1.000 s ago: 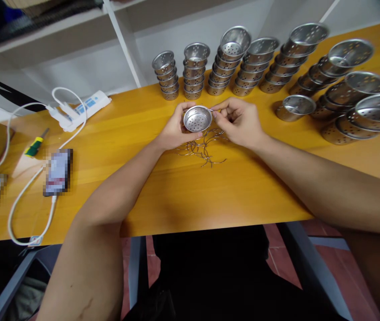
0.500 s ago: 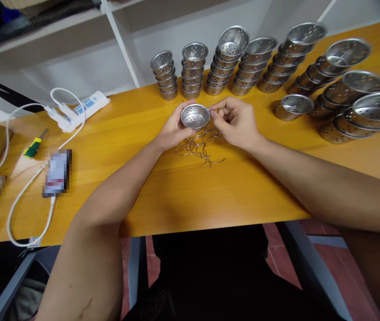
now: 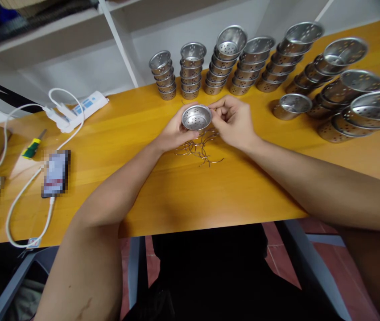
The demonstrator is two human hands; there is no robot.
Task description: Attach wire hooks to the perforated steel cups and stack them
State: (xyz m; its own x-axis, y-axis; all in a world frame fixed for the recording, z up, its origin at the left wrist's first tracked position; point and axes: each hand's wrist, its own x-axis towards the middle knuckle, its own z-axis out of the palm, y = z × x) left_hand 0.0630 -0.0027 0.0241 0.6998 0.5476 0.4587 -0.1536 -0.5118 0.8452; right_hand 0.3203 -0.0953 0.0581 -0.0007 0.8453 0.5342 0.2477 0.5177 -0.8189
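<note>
Silvery metal sits between the hands I follow through the head camera: a small cup with punched holes, a little above the middle of the frame, held up over the tabletop. My left grip is grasping it from the left, the open mouth tipped toward my view. My right grip has thumb and forefinger brought together at the cup's right edge; from here I cannot tell whether they pinch the rim, something thin beside it, or only touch it. Just below the cup, thin curved wires lie in a loose tangle on the yellow-brown wood. Across the upper centre and upper right I see stacks of cups with similar holes, some leaning, and a single cup in front of them. At the left of the frame lie a white power strip, a screwdriver with a green and yellow handle, and a phone with a white cable plugged into its lower end.
</note>
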